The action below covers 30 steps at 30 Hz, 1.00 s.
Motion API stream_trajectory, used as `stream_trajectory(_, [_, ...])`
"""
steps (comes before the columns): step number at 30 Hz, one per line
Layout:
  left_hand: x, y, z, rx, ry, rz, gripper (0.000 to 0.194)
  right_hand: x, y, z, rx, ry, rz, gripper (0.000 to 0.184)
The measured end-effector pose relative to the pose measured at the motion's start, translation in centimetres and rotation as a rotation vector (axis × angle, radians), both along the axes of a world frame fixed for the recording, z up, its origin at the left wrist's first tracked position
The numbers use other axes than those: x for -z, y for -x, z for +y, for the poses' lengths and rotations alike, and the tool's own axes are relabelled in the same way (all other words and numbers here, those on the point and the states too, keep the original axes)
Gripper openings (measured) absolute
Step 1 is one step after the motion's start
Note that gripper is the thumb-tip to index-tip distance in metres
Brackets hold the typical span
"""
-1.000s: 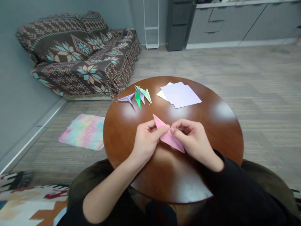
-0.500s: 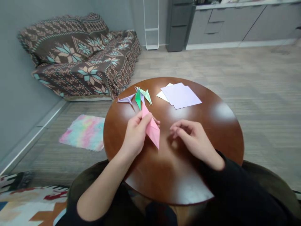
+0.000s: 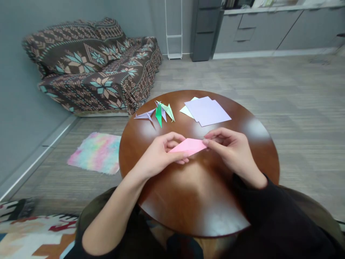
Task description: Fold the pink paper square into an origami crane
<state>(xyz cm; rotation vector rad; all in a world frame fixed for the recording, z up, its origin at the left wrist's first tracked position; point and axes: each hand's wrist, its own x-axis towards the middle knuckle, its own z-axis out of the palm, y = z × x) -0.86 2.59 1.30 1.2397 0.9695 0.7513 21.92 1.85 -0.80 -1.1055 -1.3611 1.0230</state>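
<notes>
A pink folded origami paper, long and diamond-shaped, is held between both hands above the round brown table. My left hand grips its left end, thumb in front and fingers behind. The right tip is pinched between the thumb and fingers of my right hand. Beyond my left hand lie folded paper cranes: a lilac one, a green one and a pale green one, with another lilac piece partly hidden among them.
Lilac paper sheets lie over a pale green sheet near the table's far edge. A patterned sofa stands at the far left, a fluffy pastel rug on the floor. Grey cabinets line the back.
The pink paper has turned from steeply slanted to nearly level. My right hand has closed on its right tip, where before it was apart from it and empty.
</notes>
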Motion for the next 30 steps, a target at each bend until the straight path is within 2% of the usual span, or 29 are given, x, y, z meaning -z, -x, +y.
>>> stream_trajectory(3, [0.7,0.2,0.5,-0.182,-0.103,-0.034,0.035,-0.2,0.0,-0.1,-0.064,0.032,-0.070,0.013])
stream_trajectory(6, [1.6,-0.5,0.7,-0.397,-0.163,-0.227,0.041,-0.2,0.9,-0.8,-0.175,0.149,-0.026,0.019])
stream_trajectory(8, [2.1,-1.2,0.4,-0.436,-0.132,-0.317,0.041,-0.1,1.7,-1.3,-0.200,0.215,0.044,0.026])
stream_trajectory(10, [2.5,-1.9,0.1,-0.365,-0.090,-0.325,0.029,-0.1,2.1,-1.6,-0.198,0.233,0.101,0.031])
stream_trajectory(14, [2.3,-2.3,-0.5,-0.202,-0.034,-0.293,0.026,-0.1,1.9,-1.6,-0.238,0.177,0.118,0.034])
stream_trajectory(16, [1.9,-2.0,-0.5,-0.155,-0.015,-0.257,0.032,-0.2,1.4,-1.5,-0.260,0.104,0.083,0.034])
stream_trajectory(17, [1.6,-1.8,-0.5,-0.119,-0.003,-0.226,0.041,-0.3,1.2,-1.5,-0.285,0.075,0.067,0.036])
stream_trajectory(20, [1.0,-1.4,-0.6,0.029,0.020,-0.149,0.066,-0.5,0.7,-1.5,-0.446,0.063,0.073,0.046])
stream_trajectory(22, [0.7,-1.2,-0.8,0.112,0.025,-0.135,0.069,-0.7,0.6,-1.5,-0.542,0.095,0.106,0.043])
stream_trajectory(24, [0.5,-1.1,-0.9,0.148,0.021,-0.125,0.068,-0.8,0.6,-1.5,-0.585,0.134,0.116,0.031])
stream_trajectory(26, [0.4,-1.0,-0.9,0.126,-0.009,-0.120,0.067,-0.7,0.6,-1.4,-0.535,0.145,0.106,0.023])
stream_trajectory(30, [0.3,-0.9,-0.8,0.012,-0.131,-0.182,0.052,-0.4,0.7,-1.1,-0.166,-0.011,0.085,0.022])
